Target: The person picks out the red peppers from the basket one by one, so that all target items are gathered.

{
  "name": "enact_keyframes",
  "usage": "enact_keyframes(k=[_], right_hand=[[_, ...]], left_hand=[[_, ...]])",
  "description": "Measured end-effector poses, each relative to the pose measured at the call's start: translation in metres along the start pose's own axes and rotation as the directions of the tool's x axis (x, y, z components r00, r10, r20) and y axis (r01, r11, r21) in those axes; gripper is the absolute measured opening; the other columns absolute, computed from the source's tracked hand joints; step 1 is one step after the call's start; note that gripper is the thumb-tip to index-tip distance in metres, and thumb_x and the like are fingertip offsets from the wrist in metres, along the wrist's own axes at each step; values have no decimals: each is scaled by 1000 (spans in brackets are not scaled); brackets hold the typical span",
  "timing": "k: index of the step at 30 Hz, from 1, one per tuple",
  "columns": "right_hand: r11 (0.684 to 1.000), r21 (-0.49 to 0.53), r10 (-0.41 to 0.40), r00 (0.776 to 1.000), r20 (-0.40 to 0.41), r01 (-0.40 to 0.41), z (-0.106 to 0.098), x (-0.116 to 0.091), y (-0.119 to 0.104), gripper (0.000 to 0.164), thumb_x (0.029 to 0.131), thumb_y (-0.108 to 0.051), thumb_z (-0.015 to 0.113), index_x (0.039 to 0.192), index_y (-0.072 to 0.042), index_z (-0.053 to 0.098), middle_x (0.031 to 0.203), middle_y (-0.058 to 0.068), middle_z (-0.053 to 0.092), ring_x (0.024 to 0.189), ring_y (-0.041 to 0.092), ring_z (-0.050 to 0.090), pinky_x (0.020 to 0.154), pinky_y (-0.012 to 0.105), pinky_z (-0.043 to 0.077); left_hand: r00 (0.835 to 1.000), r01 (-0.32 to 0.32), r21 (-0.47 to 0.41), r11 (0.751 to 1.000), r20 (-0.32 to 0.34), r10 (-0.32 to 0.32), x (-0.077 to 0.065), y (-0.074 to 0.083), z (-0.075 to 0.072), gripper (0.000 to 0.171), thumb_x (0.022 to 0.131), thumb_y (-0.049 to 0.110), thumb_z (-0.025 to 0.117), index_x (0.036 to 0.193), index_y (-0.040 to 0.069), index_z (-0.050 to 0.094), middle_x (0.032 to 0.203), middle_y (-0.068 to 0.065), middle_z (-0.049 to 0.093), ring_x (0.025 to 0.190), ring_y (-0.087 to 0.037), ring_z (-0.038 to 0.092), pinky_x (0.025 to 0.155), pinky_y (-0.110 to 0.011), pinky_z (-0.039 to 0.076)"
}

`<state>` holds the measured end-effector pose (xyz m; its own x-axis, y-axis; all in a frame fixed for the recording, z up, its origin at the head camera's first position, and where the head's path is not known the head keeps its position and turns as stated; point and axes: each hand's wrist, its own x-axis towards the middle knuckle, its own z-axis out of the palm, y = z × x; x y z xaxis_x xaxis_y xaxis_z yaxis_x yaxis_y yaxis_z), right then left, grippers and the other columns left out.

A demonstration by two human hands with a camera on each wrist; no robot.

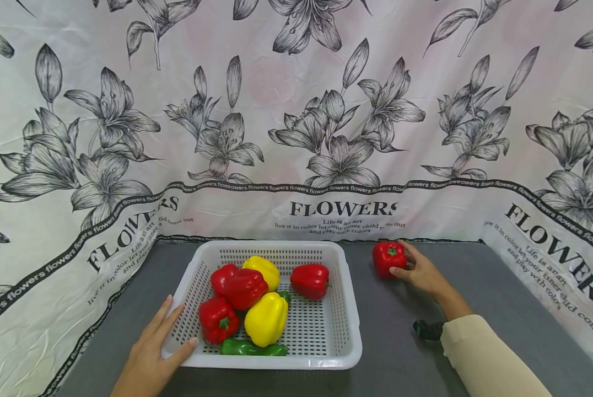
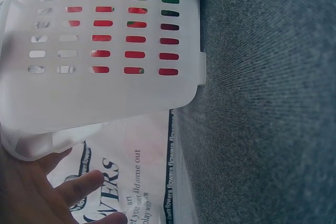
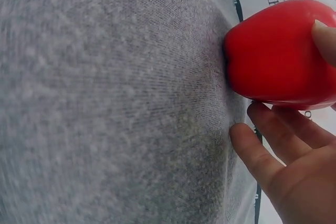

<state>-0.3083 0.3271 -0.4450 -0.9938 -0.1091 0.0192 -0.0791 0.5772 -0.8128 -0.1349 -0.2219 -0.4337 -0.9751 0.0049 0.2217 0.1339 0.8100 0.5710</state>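
In the head view my right hand (image 1: 422,274) holds a red bell pepper (image 1: 388,258) on the grey table, right of a white basket (image 1: 352,331). The right wrist view shows the thumb on one side of this pepper (image 3: 278,56) and fingers (image 3: 283,135) along the other. My left hand (image 1: 150,347) rests at the basket's near left corner, fingers spread and mostly straight, thumb over the rim. Inside the basket lie several red bell peppers (image 1: 247,288), two yellow bell peppers (image 1: 267,320) and a long green pepper (image 1: 253,348); another green piece (image 1: 285,296) is partly hidden.
A floral-printed white cloth (image 1: 276,215) hangs behind the table and along both sides. Grey table surface (image 1: 391,353) extends right of the basket. A dark strap or device (image 1: 428,330) sits at the right wrist, beside the beige sleeve (image 1: 485,353).
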Motion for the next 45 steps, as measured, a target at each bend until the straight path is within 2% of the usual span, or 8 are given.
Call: enact_keyframes(k=[11, 18, 22, 28, 34, 40, 45], right_hand=[[999, 33, -1, 1000, 3, 1, 0, 0, 1, 90, 87, -19, 73, 154, -6, 14, 148, 36, 20, 131, 56, 23, 95, 65, 34], [999, 31, 26, 1000, 14, -26, -1, -2, -1, 93, 87, -27, 73, 155, -7, 13, 148, 36, 20, 130, 56, 26, 96, 66, 34], [998, 49, 39, 999, 22, -40, -6, -6, -4, 94, 88, -31, 72, 155, -8, 11, 146, 36, 24, 127, 55, 32, 95, 65, 35], [995, 94, 39, 999, 34, -42, -22, -16, -17, 94, 91, -32, 68, 156, -10, 4, 146, 36, 26, 129, 52, 33, 93, 62, 40], [998, 60, 12, 999, 38, -15, -41, -29, -31, 92, 92, -32, 66, 156, -11, 4, 147, 33, 26, 129, 52, 33, 94, 66, 35], [998, 42, -46, 998, 37, 45, -53, -44, -48, 93, 92, -36, 67, 156, -10, 4, 147, 34, 25, 128, 53, 34, 95, 67, 34], [996, 29, -87, 995, 40, 86, -60, -53, -62, 90, 94, -34, 65, 156, -15, 4, 148, 32, 25, 128, 52, 34, 93, 67, 35]], left_hand=[[1000, -8, -4, 1000, -5, 8, 0, -1, 1, 72, 88, 47, 66, 147, 12, 43, 156, -13, 23, 128, -47, 35, 89, -74, 32], [1000, -23, -13, 1000, -19, 22, 0, -1, 0, 72, 87, 45, 68, 146, 11, 44, 156, -13, 23, 128, -45, 35, 90, -72, 32], [999, -29, -13, 999, -27, 29, -1, -1, 0, 72, 87, 45, 68, 146, 11, 44, 156, -12, 23, 128, -45, 35, 90, -72, 33], [998, -40, -13, 999, -40, 40, -1, -1, 1, 72, 87, 45, 69, 146, 11, 44, 156, -11, 24, 128, -45, 36, 89, -71, 35], [995, -68, -4, 998, -79, 67, -2, -1, 1, 70, 86, 42, 71, 144, 10, 47, 155, -11, 26, 126, -44, 38, 87, -69, 37], [996, -61, 3, 998, -66, 61, -1, -1, 1, 71, 87, 44, 69, 145, 11, 46, 155, -11, 26, 125, -44, 39, 85, -68, 40], [997, -54, 5, 999, -54, 54, -1, 0, 0, 72, 87, 45, 69, 145, 10, 45, 155, -13, 25, 125, -44, 39, 85, -69, 40]])
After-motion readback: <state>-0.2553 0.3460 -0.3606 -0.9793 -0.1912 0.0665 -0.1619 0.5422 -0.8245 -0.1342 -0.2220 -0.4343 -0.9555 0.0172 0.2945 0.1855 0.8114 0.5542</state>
